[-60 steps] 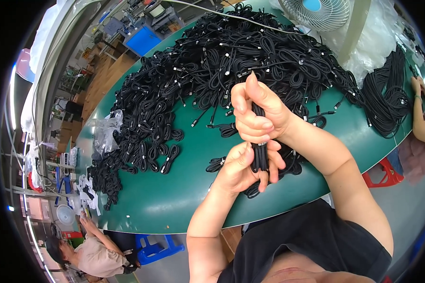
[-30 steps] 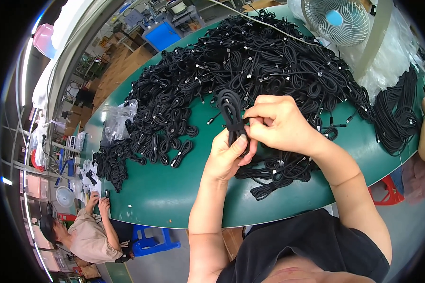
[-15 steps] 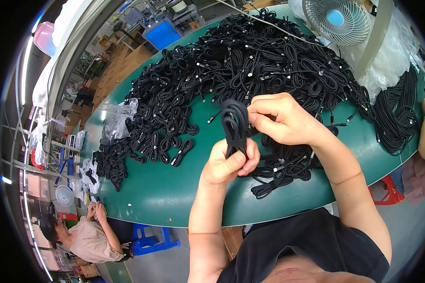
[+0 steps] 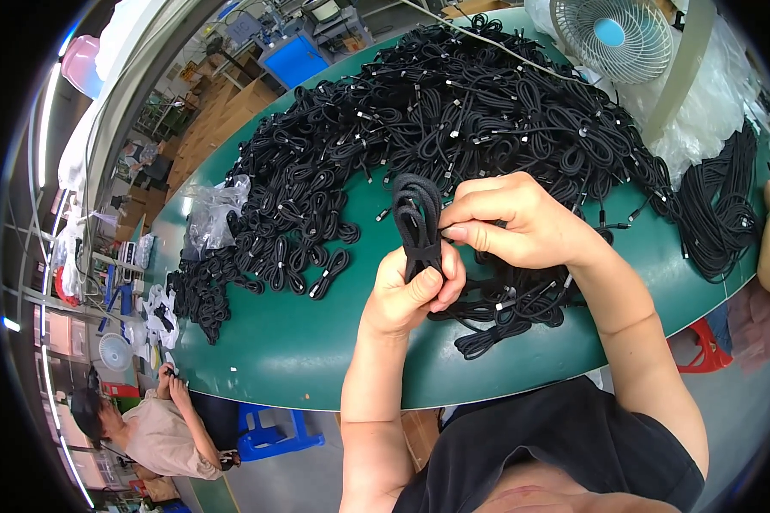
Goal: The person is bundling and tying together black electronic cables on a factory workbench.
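Observation:
My left hand (image 4: 405,297) is closed around the lower part of a coiled black cable (image 4: 417,205), holding it upright above the table. A dark band (image 4: 423,256) wraps the coil just above my thumb. Beside the coil, my right hand (image 4: 522,224) pinches a small dark end between thumb and forefinger; whether it belongs to the band or the cable I cannot tell. Below my hands, several bundled black cables (image 4: 492,335) lie on the green table (image 4: 308,355). Past my hands spreads a big heap of black cables (image 4: 479,111) with silvery plugs.
Smaller coils (image 4: 329,274) lie left of my hands, near clear plastic bags (image 4: 218,214). A white fan (image 4: 609,34) stands at the far right, and long cables (image 4: 719,205) hang together at the right. A co-worker (image 4: 167,432) sits by a blue stool (image 4: 274,432) at the left.
The coil in my left hand has shifted slightly left and turned a little. My right hand's fingertips have moved down a bit, toward the band, and now pinch a dark end.

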Tool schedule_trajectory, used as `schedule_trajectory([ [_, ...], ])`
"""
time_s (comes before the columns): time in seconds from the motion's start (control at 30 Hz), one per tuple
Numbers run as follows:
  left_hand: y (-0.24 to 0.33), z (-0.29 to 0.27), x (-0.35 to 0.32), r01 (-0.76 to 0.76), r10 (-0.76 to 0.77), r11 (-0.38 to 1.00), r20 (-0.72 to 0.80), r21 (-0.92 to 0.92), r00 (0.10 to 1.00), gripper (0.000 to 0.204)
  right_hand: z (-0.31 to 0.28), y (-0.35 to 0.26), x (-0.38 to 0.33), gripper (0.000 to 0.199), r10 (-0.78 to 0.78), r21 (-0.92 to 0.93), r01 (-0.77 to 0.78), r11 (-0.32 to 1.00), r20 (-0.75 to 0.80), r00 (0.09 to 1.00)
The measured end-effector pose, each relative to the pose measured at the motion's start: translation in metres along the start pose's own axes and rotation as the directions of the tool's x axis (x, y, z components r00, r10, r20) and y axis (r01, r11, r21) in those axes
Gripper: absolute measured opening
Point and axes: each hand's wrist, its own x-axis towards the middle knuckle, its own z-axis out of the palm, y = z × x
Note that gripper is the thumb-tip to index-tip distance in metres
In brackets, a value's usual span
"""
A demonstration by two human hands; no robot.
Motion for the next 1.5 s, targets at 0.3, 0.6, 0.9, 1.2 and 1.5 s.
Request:
schedule_trajectory([
  [0.3,-0.017,0.013,0.002,0.203,-0.202,0.979,0.162,0.011,0.966,0.038,0.010,0.032,0.001,0.017,0.183,0.334,-0.263,0.905,0.253,0.950],
  [0.6,-0.001,0.023,0.000,0.015,0.009,0.996,-0.279,0.084,0.960,0.022,0.005,0.043,-0.001,0.012,0.496,0.573,-0.532,0.623,0.236,0.836],
  [0.9,-0.003,0.013,0.010,-0.009,0.128,0.975,-0.531,0.220,0.838,0.012,0.014,0.012,0.000,0.010,0.257,-0.003,-0.261,0.965,-0.156,0.954],
  [1.2,-0.023,0.005,0.018,0.233,0.494,0.318,-0.370,0.919,0.786,0.014,0.028,0.011,-0.006,0.010,0.255,-0.077,-0.273,0.959,-0.183,0.949],
  [1.5,-0.041,-0.003,0.017,0.426,0.585,-0.203,-0.239,0.882,0.775,0.052,0.052,0.005,-0.014,0.028,0.362,-0.190,-0.370,0.909,-0.078,0.929],
])
